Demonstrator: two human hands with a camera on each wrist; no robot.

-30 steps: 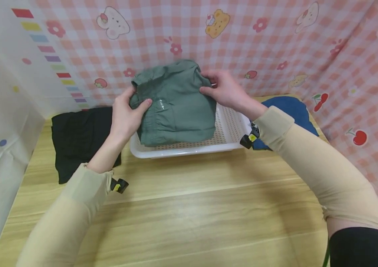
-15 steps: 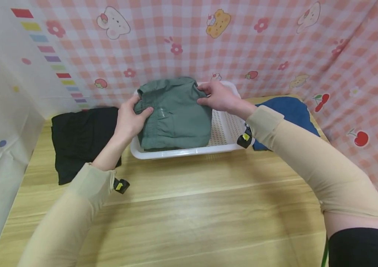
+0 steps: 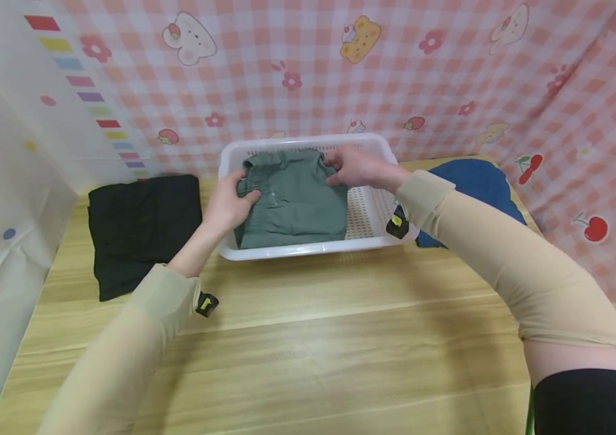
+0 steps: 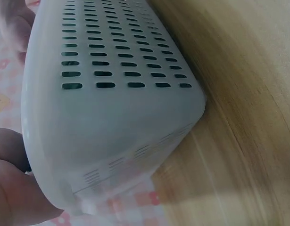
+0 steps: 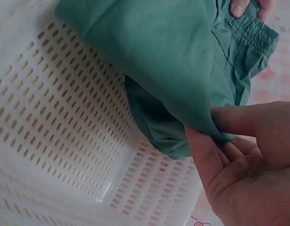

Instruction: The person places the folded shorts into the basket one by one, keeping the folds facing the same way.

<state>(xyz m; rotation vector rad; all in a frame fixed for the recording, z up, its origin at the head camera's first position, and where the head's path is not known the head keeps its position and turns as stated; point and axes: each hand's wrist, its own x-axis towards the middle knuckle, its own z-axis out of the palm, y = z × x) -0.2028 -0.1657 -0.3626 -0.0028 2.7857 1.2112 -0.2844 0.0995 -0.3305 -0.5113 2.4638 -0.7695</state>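
Folded green shorts [image 3: 302,208] with a gathered elastic waistband lie inside the left and middle part of a white perforated basket [image 3: 308,248]. My left hand [image 3: 228,202] pinches the waistband end, thumb on top and fingers under the edge. At the opposite upper corner, my right hand [image 3: 359,168] pinches the cloth between thumb and fingers. The right wrist view shows a lower fold of the shorts [image 5: 149,61] hanging beneath that grip, over the basket floor. In the left wrist view, the basket's wall hides most of the shorts, which show green through its slots.
On the wooden table [image 3: 308,338], a folded black garment [image 3: 144,235] lies left of the basket. A dark blue piece of cloth [image 3: 476,181] lies to the right, partly behind the right forearm. A pink checked curtain [image 3: 297,72] hangs close behind the basket.
Both hands have lowered the green shorts from above the basket down into it. The basket's back rim, covered before, now shows. The black and blue cloths stay put.
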